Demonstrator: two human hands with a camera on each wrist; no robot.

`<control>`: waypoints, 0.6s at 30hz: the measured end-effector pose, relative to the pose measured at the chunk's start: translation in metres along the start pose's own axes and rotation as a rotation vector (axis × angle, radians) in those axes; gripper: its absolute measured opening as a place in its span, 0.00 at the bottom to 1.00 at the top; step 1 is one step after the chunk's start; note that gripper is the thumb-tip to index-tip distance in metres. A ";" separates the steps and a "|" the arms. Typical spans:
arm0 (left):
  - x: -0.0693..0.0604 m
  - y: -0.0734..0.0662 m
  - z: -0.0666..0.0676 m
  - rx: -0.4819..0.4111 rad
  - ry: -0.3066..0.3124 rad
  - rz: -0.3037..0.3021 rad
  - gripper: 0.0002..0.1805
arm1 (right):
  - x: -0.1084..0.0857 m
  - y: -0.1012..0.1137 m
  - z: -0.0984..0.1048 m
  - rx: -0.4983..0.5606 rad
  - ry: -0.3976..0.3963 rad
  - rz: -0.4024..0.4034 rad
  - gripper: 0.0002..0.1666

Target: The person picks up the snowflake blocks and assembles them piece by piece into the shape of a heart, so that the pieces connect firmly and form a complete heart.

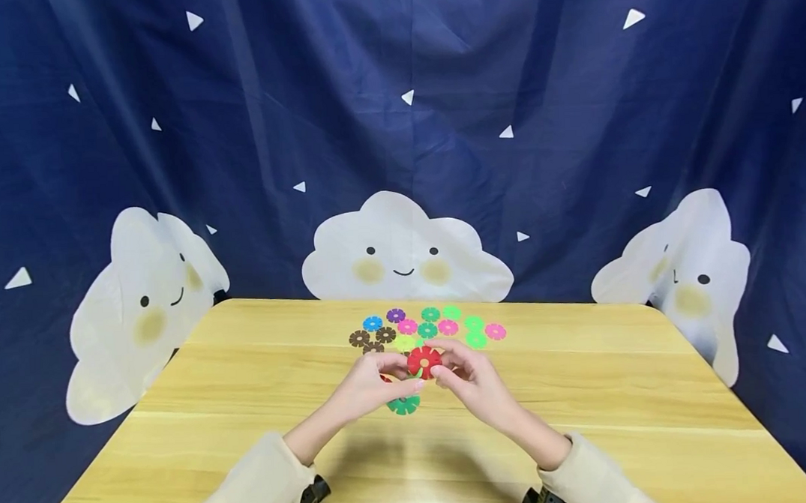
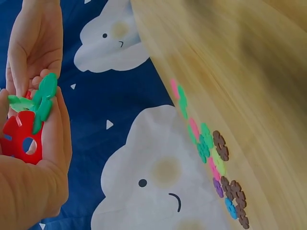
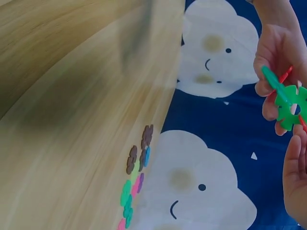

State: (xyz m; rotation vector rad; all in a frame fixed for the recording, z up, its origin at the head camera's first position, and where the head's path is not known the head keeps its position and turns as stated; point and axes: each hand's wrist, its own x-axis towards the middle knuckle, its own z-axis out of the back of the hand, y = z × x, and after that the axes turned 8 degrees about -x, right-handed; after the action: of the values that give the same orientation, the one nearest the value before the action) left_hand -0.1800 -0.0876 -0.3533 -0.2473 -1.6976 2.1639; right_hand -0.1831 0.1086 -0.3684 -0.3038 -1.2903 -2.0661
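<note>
Both hands hold a joined cluster of notched plastic discs above the table. The left hand (image 1: pixel 371 389) grips it from the left, its thumb along the near side, with a green disc (image 1: pixel 404 405) below. A red disc (image 1: pixel 424 362) faces the head camera, its right edge pinched by the right hand (image 1: pixel 475 381). In the left wrist view a red disc (image 2: pixel 24 136) sits in the left hand (image 2: pixel 33 187) beside green pieces (image 2: pixel 46 91). The right wrist view has a light green disc (image 3: pixel 289 106) with red and green pieces slotted in, between the hands.
Loose notched discs lie on the wooden table (image 1: pixel 584 379) beyond the hands: brown (image 1: pixel 359 338), blue (image 1: pixel 372 323), purple (image 1: pixel 395 315), pink (image 1: pixel 495 331), green and yellow ones. A dark blue curtain (image 1: pixel 466 151) with white clouds hangs behind the table's far edge.
</note>
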 end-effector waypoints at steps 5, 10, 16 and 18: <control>0.000 0.003 0.000 -0.087 0.041 0.050 0.19 | 0.002 0.001 -0.001 0.016 -0.053 0.019 0.16; 0.000 0.005 0.001 -0.144 0.049 0.086 0.22 | 0.001 0.000 0.000 0.015 -0.090 0.036 0.15; 0.003 0.009 0.001 -0.147 -0.007 -0.016 0.18 | -0.001 -0.002 0.002 0.009 -0.080 0.010 0.15; 0.005 0.010 0.001 -0.157 -0.036 -0.039 0.17 | -0.001 -0.002 0.002 0.013 -0.067 -0.003 0.15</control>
State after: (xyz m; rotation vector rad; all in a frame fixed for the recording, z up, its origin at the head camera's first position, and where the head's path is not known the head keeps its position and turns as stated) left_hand -0.1866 -0.0881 -0.3623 -0.2160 -1.8792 2.0217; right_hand -0.1835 0.1117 -0.3691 -0.3682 -1.3434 -2.0652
